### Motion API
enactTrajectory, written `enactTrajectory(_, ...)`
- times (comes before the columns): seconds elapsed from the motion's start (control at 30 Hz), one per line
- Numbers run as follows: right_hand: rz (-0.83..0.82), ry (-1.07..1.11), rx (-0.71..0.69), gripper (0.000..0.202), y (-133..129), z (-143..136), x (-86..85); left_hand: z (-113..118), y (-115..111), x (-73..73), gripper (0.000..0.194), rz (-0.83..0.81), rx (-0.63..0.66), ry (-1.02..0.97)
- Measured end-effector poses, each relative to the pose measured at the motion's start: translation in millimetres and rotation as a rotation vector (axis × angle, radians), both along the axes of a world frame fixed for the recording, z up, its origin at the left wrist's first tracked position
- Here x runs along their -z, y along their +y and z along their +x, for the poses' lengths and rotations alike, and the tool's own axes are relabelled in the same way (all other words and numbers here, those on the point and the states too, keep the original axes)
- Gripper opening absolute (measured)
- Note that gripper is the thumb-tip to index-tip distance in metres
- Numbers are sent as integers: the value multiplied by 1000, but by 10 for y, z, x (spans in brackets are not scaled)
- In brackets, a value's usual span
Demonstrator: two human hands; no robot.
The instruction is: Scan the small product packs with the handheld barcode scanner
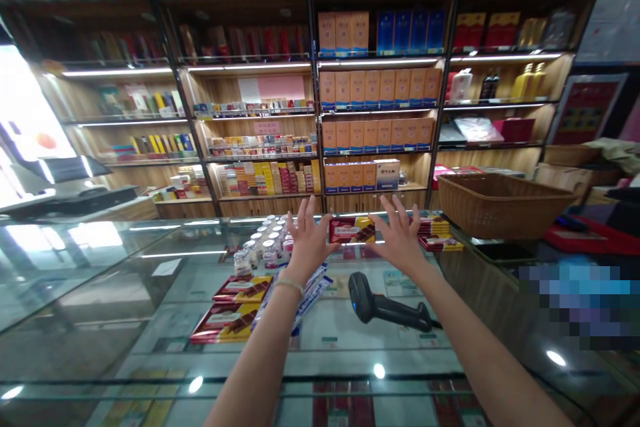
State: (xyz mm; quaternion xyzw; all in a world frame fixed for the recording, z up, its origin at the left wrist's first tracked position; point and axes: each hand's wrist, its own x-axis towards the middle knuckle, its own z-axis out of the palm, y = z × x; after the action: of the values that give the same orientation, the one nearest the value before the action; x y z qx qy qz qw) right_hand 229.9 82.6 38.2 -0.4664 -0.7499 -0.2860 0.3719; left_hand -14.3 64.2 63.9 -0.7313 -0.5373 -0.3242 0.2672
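Observation:
A red and yellow chocolate bar (pixel 351 231) faces me above the glass counter, one end at each hand. My left hand (pixel 306 248) grips its left end between thumb and a finger, the other fingers spread upward. At the right end, my right hand (pixel 403 243) pinches it the same way. Below the hands, a black barcode scanner (pixel 387 310) lies on the glass. Two similar chocolate bars (pixel 227 322) lie left of my left forearm. Blue and white wrapped packs (pixel 313 293) are partly hidden behind that forearm.
Several small lidded jars (pixel 270 250) stand beyond my left hand. A stack of chocolate packs (pixel 436 233) sits right of my right hand, near a brown wicker basket (pixel 500 210). The glass counter (pixel 320 363) spans the front. Stocked shelves line the back wall.

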Motion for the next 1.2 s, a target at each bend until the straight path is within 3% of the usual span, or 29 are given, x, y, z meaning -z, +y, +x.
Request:
enactTrajectory(0.4, 3, -27, -14, 57, -29, 25, 92, 13, 32, 164, 64, 5, 17, 3)
enactTrajectory(0.7, 64, -67, -40, 57, -219, -44, 11, 207, -98, 169, 88, -35, 67, 78)
enactTrajectory(0.93, 64, -102, -100, 57, -298, -116, 35, 299, -123, 235, 64, 29, 112, 110)
enactTrajectory(1.1, 36, -110, -131, 57, -278, -113, 66, 295, -135, 243, 59, 13, 111, 94)
enactTrajectory(1.2, 22, -81, -166, 67, -261, -33, 53, 256, -140, 234, 54, 9, 88, 36)
